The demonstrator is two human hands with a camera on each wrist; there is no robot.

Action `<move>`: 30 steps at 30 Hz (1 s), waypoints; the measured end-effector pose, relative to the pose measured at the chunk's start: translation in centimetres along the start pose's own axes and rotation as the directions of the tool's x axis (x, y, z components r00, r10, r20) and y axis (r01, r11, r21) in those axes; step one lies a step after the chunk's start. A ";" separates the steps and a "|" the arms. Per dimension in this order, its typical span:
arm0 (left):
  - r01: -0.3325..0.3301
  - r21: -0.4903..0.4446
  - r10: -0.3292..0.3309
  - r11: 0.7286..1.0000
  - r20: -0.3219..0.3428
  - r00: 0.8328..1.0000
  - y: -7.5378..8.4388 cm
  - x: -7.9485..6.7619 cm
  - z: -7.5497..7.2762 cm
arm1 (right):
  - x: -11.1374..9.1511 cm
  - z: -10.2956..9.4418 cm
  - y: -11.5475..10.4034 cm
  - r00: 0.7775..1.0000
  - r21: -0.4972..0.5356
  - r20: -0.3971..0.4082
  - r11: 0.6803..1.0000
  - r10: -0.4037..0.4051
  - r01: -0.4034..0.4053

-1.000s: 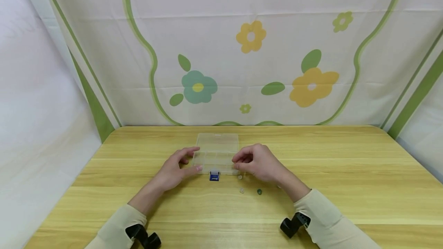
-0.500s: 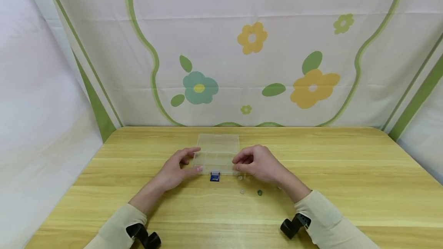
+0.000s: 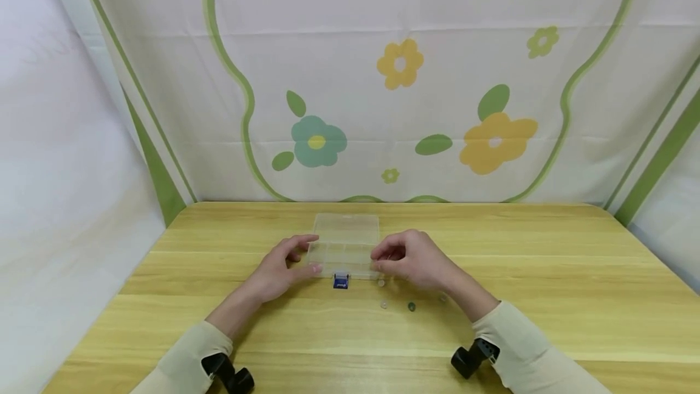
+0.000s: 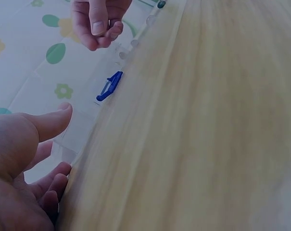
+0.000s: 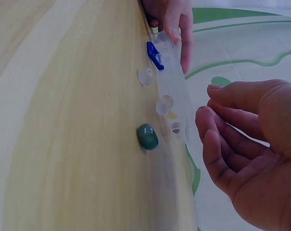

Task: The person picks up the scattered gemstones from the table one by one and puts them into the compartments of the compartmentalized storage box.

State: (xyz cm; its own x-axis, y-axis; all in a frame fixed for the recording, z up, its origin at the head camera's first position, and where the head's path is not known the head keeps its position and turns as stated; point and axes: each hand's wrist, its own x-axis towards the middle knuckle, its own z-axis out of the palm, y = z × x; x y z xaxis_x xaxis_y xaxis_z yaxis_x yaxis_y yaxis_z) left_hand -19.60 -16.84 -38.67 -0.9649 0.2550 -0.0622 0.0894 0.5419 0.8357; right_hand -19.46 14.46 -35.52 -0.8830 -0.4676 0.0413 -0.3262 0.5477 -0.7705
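Observation:
A clear plastic compartment box [image 3: 344,253] lies with its lid raised toward the back; a blue latch [image 3: 341,281] sticks out at the front. My left hand [image 3: 279,267] straddles the box's left end, thumb over the front corner and index finger near the hinge side. My right hand [image 3: 412,258] is at the right end, its fingers bent and fingertips near the thumb, nothing visible between them. In the right wrist view, a green bead [image 5: 147,136] and a clear bead [image 5: 145,76] lie on the table, and a small dark bead [image 5: 176,127] shows within the box.
Loose clear beads [image 3: 384,304] lie in front of the box's right end, one near the right forearm [image 3: 476,297]. The wooden table [image 3: 328,345] ends at a white flower-printed cloth [image 3: 350,78] behind the box. Both wrists wear black cameras [image 3: 474,359].
My right hand has moved slightly to the right with its wrist, uncovering a clear bead beside the forearm. The left hand keeps its place at the box; the whole view has shifted slightly.

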 end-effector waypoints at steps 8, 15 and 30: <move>-0.013 0.011 0.013 1.000 -0.005 1.000 -0.3 0.1 0.1 | -1.6 -1.4 0.2 0.999 -0.006 -0.045 1.000 0.003 -0.003; -0.013 0.006 0.013 1.000 -0.011 1.000 -0.5 0.2 0.1 | -3.2 -2.9 0.6 0.997 -0.003 -0.077 1.000 0.019 -0.019; -0.007 0.004 0.007 1.000 -0.018 1.000 -0.5 0.0 0.1 | -6.1 -5.0 1.7 0.991 0.011 -0.120 0.998 0.058 -0.057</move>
State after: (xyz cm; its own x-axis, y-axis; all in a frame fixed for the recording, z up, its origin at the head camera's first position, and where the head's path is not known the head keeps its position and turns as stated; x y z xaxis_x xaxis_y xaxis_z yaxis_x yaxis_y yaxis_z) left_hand -19.65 -17.00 -39.20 -0.9685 0.2448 -0.0465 0.0973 0.5435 0.8338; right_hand -16.28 21.66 -33.89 -0.9345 -0.3483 0.0731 -0.2717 0.5655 -0.7787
